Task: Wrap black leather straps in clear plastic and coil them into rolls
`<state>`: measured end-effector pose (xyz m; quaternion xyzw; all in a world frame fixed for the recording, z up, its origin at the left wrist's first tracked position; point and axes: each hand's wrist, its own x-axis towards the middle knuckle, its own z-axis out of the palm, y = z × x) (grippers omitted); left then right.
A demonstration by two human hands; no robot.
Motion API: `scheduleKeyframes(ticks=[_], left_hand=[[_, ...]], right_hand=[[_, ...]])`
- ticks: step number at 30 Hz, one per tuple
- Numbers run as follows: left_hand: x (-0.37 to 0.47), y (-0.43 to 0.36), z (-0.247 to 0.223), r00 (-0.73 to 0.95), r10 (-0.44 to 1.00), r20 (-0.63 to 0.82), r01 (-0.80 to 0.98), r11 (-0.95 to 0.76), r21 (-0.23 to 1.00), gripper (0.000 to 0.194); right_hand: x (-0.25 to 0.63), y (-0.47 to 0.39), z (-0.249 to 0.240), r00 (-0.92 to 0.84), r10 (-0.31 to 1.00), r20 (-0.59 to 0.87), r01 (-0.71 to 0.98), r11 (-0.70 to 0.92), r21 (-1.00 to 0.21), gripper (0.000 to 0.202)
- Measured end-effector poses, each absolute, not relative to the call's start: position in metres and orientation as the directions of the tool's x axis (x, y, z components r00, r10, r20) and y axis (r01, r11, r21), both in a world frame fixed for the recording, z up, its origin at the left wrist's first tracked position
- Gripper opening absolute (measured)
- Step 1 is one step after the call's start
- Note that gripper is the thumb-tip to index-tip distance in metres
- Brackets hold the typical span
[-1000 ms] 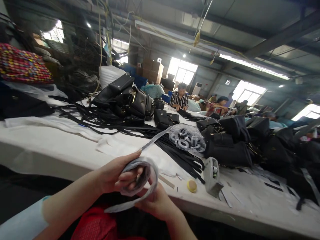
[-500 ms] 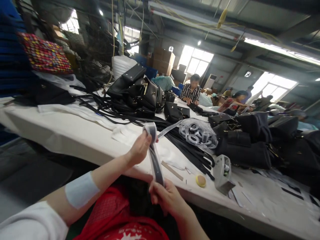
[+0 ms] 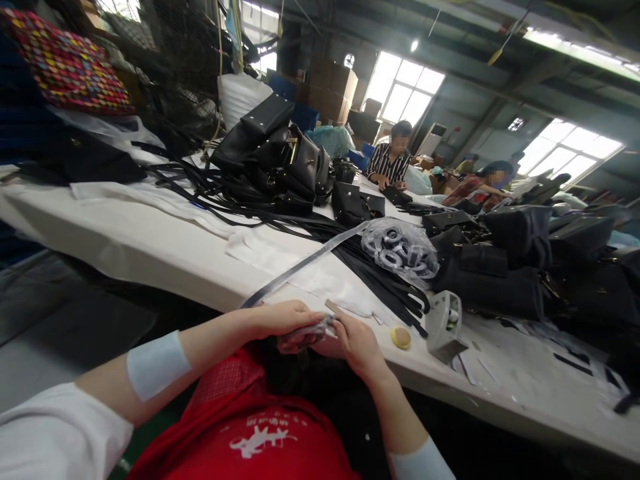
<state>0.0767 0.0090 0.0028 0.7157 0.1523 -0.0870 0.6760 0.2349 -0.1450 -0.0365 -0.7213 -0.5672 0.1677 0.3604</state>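
Note:
Over the front edge of the table, my left hand (image 3: 290, 320) is closed around a bunched dark strap in clear plastic wrap (image 3: 319, 328). Fingers of my right hand (image 3: 357, 340) pinch the bundle's right end, so both hands meet on it. Much of the bundle is hidden by my fingers. Beyond my left wrist, a flat plastic-covered strap (image 3: 300, 265) slants across the white tabletop. Its upper end reaches a clear bag of coiled straps (image 3: 400, 248); its lower end passes out of sight behind my forearm.
Black handbags (image 3: 300, 163) are heaped at the back, with more bags (image 3: 505, 277) on the right. Long black straps (image 3: 385, 297) lie across the table (image 3: 150, 250). A white tape dispenser (image 3: 445, 327) stands beside a round yellow-rimmed item (image 3: 401, 337). A person (image 3: 393, 160) works across the table.
The strap stretched between my hands is now bunched up in them. My hands have come together, the right one moving up and right. More of the strap on the table shows.

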Motion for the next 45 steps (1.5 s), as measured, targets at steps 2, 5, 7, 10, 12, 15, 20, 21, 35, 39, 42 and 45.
scheduleKeyframes(ticks=[2, 5, 7, 10, 12, 15, 20, 21, 35, 39, 42, 45], left_hand=[[0.079, 0.004, -0.004, 0.949, 0.067, -0.308, 0.278, 0.283, 0.918, 0.061], [0.087, -0.006, -0.016, 0.960, 0.076, -0.270, 0.170, 0.608, 0.775, 0.062], [0.092, -0.012, -0.023, 0.960, 0.121, -0.251, 0.089, 0.722, 0.686, 0.062], [0.096, -0.018, -0.034, 0.933, 0.287, -0.216, -0.062, 0.720, 0.691, 0.060], [0.096, -0.020, -0.040, 0.879, 0.453, -0.146, -0.152, 0.557, 0.816, 0.055], [0.095, -0.023, -0.049, 0.856, 0.515, -0.044, -0.097, 0.244, 0.965, 0.049], [0.092, -0.030, -0.060, 0.917, 0.386, -0.102, 0.023, 0.205, 0.979, 0.048], [0.091, -0.030, -0.061, 0.927, 0.357, -0.120, 0.037, 0.231, 0.972, 0.050], [0.051, -0.055, -0.078, 0.963, 0.252, -0.097, 0.199, -0.415, 0.888, 0.041], [0.040, -0.059, -0.086, 0.926, 0.348, -0.145, 0.282, -0.387, 0.878, 0.036], [0.035, -0.057, -0.090, 0.906, 0.365, -0.215, 0.351, -0.362, 0.864, 0.039], [0.033, -0.056, -0.095, 0.878, 0.391, -0.275, 0.396, -0.273, 0.876, 0.041]], right_hand=[[0.215, -0.142, -0.052, 0.325, 0.938, 0.123, 0.467, -0.046, -0.883, 0.054], [0.186, -0.135, -0.068, 0.352, 0.931, 0.092, 0.105, 0.059, -0.993, 0.072], [0.178, -0.132, -0.071, 0.375, 0.924, 0.082, -0.007, 0.091, -0.996, 0.064], [0.188, -0.133, -0.068, 0.457, 0.888, 0.053, -0.025, 0.072, -0.997, 0.049], [0.202, -0.137, -0.064, 0.548, 0.834, 0.059, 0.052, 0.037, -0.998, 0.045], [0.215, -0.142, -0.062, 0.623, 0.780, 0.047, 0.087, -0.009, -0.996, 0.043], [0.209, -0.141, -0.063, 0.559, 0.826, -0.072, -0.210, 0.057, -0.976, 0.047], [0.208, -0.141, -0.063, 0.536, 0.841, -0.071, -0.255, 0.081, -0.963, 0.048], [0.215, -0.168, -0.080, -0.184, 0.930, -0.319, 0.448, -0.210, -0.869, 0.029], [0.253, -0.157, -0.086, 0.292, 0.949, -0.120, 0.626, -0.284, -0.727, 0.026], [0.283, -0.145, -0.101, 0.529, 0.822, 0.209, 0.785, -0.381, -0.489, 0.026], [0.298, -0.136, -0.119, 0.513, 0.823, 0.246, 0.818, -0.381, -0.431, 0.022]])
